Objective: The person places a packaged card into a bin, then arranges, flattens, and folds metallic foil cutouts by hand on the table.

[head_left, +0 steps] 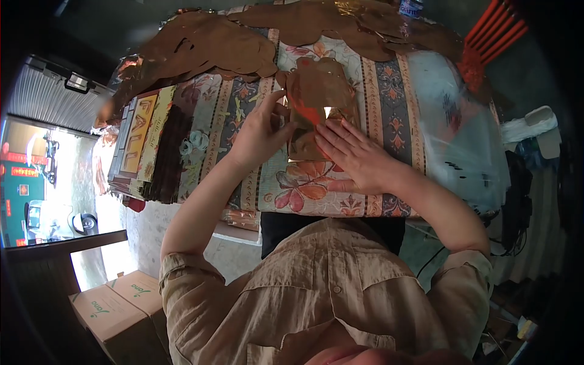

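A shiny copper-gold foil sheet (307,137) lies on the flowered tablecloth in front of me, with a brown cut-out piece (319,85) at its upper part. Orange light reflects off its surface. My left hand (263,131) is at the sheet's left edge, thumb and index finger apart and the other fingers partly curled. Flat on the lower right of the sheet rests my right hand (359,157), its fingers stretched out. Part of the sheet is hidden under those fingers.
Brown flat pieces (201,45) are heaped along the table's far edge. Printed packets (143,137) stand stacked at left, and clear plastic bags (453,134) lie at right. An orange slatted chair back (496,36) rises at far right. Cardboard boxes (118,310) sit lower left.
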`<state>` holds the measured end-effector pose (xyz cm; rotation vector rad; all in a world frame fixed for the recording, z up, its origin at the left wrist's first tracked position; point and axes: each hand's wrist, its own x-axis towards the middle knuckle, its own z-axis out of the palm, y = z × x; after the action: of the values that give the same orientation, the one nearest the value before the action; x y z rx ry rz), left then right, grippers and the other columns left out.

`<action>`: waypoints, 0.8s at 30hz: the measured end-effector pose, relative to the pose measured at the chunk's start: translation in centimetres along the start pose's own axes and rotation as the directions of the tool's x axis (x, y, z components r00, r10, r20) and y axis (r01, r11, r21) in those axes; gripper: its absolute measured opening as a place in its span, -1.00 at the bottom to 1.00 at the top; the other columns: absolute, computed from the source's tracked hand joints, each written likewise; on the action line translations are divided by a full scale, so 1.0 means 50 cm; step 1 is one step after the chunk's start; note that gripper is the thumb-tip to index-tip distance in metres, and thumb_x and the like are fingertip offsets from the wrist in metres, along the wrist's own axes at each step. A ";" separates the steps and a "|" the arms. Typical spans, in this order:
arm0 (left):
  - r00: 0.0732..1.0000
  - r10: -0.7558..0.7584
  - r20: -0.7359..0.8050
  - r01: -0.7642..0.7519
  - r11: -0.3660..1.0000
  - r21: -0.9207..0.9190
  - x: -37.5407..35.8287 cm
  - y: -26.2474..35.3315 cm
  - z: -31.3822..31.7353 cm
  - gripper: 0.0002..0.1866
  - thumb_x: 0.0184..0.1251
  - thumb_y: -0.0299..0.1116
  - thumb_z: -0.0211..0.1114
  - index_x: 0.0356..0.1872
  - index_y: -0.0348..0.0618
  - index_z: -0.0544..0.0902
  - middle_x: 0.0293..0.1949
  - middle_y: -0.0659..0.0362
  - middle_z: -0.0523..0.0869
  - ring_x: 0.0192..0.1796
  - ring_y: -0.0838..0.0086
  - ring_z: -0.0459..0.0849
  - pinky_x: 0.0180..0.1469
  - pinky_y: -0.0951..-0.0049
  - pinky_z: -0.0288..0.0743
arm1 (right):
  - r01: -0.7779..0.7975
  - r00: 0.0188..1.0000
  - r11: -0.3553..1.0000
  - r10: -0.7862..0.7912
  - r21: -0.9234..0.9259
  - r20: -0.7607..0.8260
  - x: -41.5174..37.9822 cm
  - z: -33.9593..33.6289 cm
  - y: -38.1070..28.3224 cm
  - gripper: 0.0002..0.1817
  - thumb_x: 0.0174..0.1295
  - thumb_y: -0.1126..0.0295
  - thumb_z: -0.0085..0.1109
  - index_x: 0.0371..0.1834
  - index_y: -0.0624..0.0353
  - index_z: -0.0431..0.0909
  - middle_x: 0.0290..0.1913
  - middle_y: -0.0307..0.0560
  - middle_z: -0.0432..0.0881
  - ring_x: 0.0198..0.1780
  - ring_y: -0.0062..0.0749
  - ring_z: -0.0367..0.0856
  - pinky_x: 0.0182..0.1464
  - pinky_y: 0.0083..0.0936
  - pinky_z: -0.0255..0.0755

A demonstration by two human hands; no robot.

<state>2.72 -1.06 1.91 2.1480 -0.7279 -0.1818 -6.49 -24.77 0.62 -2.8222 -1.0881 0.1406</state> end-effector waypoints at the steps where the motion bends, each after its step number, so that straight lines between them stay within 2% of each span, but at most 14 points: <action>1: 0.997 0.039 -0.065 -0.034 0.996 0.078 0.006 -0.001 0.006 -0.35 0.16 -0.40 0.35 0.27 -0.23 0.29 -0.28 0.10 0.65 -0.31 0.32 0.63 -0.24 0.36 0.51 | -0.005 1.000 1.000 0.005 0.013 0.010 0.000 0.000 -0.001 0.02 0.29 -0.34 -0.23 0.51 0.33 -0.13 0.56 0.13 -0.13 0.59 -0.11 -0.28 0.57 -0.18 -0.46; 2: 0.988 0.084 -0.127 -0.064 0.985 0.158 0.012 -0.003 0.010 -0.42 0.16 -0.42 0.34 0.21 -0.23 0.34 -0.33 0.12 0.64 -0.34 0.29 0.62 -0.25 0.35 0.51 | -0.012 1.000 1.000 0.011 0.025 0.020 -0.001 0.000 0.000 0.02 0.29 -0.35 -0.23 0.51 0.33 -0.14 0.56 0.13 -0.13 0.59 -0.11 -0.28 0.57 -0.18 -0.46; 3: 0.988 0.089 -0.129 -0.068 0.985 0.159 0.019 -0.005 0.012 -0.42 0.16 -0.42 0.34 0.21 -0.23 0.34 -0.33 0.12 0.64 -0.34 0.29 0.62 -0.25 0.35 0.51 | -0.013 1.000 1.000 0.012 0.021 0.018 -0.002 0.006 0.001 0.02 0.29 -0.35 -0.23 0.51 0.33 -0.14 0.56 0.13 -0.13 0.59 -0.11 -0.28 0.57 -0.18 -0.46; 5: 0.982 0.015 -0.189 0.005 0.995 0.102 0.030 -0.012 0.016 -0.49 0.15 -0.39 0.34 0.13 -0.21 0.40 -0.39 0.11 0.63 -0.34 0.26 0.64 -0.25 0.30 0.50 | 0.007 0.997 1.000 -0.007 -0.002 -0.076 -0.002 0.020 0.004 0.01 0.28 -0.37 -0.28 0.50 0.32 -0.05 0.55 0.12 -0.07 0.58 -0.09 -0.23 0.56 -0.14 -0.43; 9: 0.970 -0.028 -0.242 0.068 0.985 0.161 0.057 -0.035 0.017 -0.57 0.14 -0.31 0.37 0.01 -0.21 0.47 -0.39 0.09 0.64 -0.30 0.26 0.67 -0.23 0.30 0.51 | 0.002 0.998 1.000 -0.001 0.020 -0.056 -0.001 0.017 0.003 0.01 0.28 -0.37 -0.27 0.51 0.30 -0.08 0.55 0.11 -0.09 0.59 -0.09 -0.25 0.56 -0.14 -0.44; 11: 0.969 -0.112 -0.221 0.121 0.992 0.026 0.080 -0.045 0.005 -0.57 0.12 -0.21 0.41 -0.07 -0.22 0.51 -0.39 0.09 0.67 -0.31 0.31 0.68 -0.22 0.35 0.53 | -0.002 1.000 1.000 0.002 0.022 -0.025 -0.002 0.015 0.003 0.01 0.29 -0.34 -0.23 0.52 0.30 -0.15 0.56 0.11 -0.14 0.59 -0.11 -0.29 0.57 -0.18 -0.47; 12: 0.971 -0.107 -0.216 0.115 0.993 0.026 0.089 -0.045 0.003 -0.57 0.12 -0.21 0.41 -0.07 -0.22 0.51 -0.39 0.09 0.67 -0.31 0.31 0.68 -0.22 0.35 0.53 | -0.010 1.000 1.000 0.010 0.021 -0.027 -0.003 0.013 0.003 0.01 0.29 -0.34 -0.23 0.52 0.30 -0.15 0.56 0.11 -0.14 0.59 -0.11 -0.29 0.57 -0.18 -0.47; 14: 0.954 -0.249 -0.166 0.259 0.965 0.044 0.108 -0.044 -0.003 -0.68 0.17 -0.34 0.40 -0.13 -0.20 0.50 -0.41 0.16 0.67 -0.38 0.59 0.62 -0.32 0.49 0.49 | -0.006 1.000 0.999 0.007 0.034 -0.023 -0.003 0.009 0.001 0.01 0.29 -0.34 -0.24 0.52 0.30 -0.15 0.56 0.11 -0.14 0.59 -0.12 -0.29 0.57 -0.17 -0.47; 15: 0.963 -0.233 -0.134 0.232 0.972 -0.029 0.125 -0.069 -0.001 -0.67 0.15 -0.32 0.43 -0.17 -0.17 0.49 -0.41 0.16 0.68 -0.37 0.63 0.63 -0.33 0.51 0.50 | -0.013 1.000 0.999 0.014 0.033 -0.022 -0.004 0.010 0.002 0.01 0.29 -0.34 -0.24 0.52 0.30 -0.15 0.56 0.11 -0.14 0.59 -0.12 -0.29 0.57 -0.17 -0.47; 16: 0.964 -0.231 -0.131 0.229 0.973 -0.031 0.135 -0.094 0.002 -0.67 0.15 -0.32 0.43 -0.17 -0.17 0.49 -0.41 0.16 0.68 -0.37 0.63 0.63 -0.33 0.51 0.50 | -0.008 1.000 1.000 0.009 0.021 -0.027 -0.004 0.013 0.002 0.01 0.30 -0.34 -0.24 0.52 0.30 -0.15 0.56 0.11 -0.14 0.59 -0.11 -0.29 0.57 -0.16 -0.47; 18: 0.951 -0.304 -0.051 0.289 0.938 -0.190 0.143 -0.088 -0.005 -0.59 0.08 -0.29 0.47 -0.10 -0.17 0.50 -0.37 0.15 0.70 -0.36 0.56 0.65 -0.27 0.51 0.53 | -0.002 0.999 1.000 0.003 0.009 -0.032 -0.003 0.013 0.002 0.01 0.30 -0.34 -0.25 0.52 0.30 -0.14 0.56 0.12 -0.14 0.59 -0.11 -0.29 0.57 -0.16 -0.47; 19: 0.952 -0.303 -0.051 0.289 0.938 -0.190 0.142 -0.085 -0.005 -0.59 0.08 -0.29 0.47 -0.10 -0.17 0.50 -0.37 0.15 0.70 -0.36 0.56 0.65 -0.27 0.51 0.53 | -0.008 1.000 1.000 0.008 0.017 -0.020 -0.003 0.012 0.001 0.01 0.30 -0.34 -0.25 0.52 0.30 -0.15 0.56 0.11 -0.14 0.59 -0.11 -0.29 0.57 -0.15 -0.47; 21: 0.984 -0.117 -0.132 0.140 0.975 0.174 0.134 -0.063 -0.002 -0.50 0.01 -0.21 0.48 -0.06 -0.21 0.51 -0.32 0.06 0.72 -0.26 0.29 0.72 -0.15 0.35 0.56 | -0.012 1.000 1.000 0.012 0.025 -0.008 -0.002 0.011 0.001 0.01 0.30 -0.34 -0.25 0.52 0.29 -0.15 0.56 0.11 -0.14 0.59 -0.11 -0.29 0.57 -0.15 -0.47; 24: 0.967 -0.174 -0.185 0.220 0.937 0.271 0.127 -0.030 0.001 -0.48 -0.01 -0.22 0.48 -0.03 -0.18 0.51 -0.31 0.03 0.72 -0.22 0.19 0.73 -0.13 0.29 0.57 | -0.010 1.000 1.000 0.010 0.027 -0.010 -0.002 0.011 0.001 0.01 0.29 -0.34 -0.24 0.52 0.30 -0.17 0.56 0.12 -0.15 0.59 -0.11 -0.29 0.57 -0.15 -0.47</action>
<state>8.56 -3.92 1.50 2.4842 -0.4667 -0.0076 -6.59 -24.83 0.05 -2.8017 -1.0623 0.1401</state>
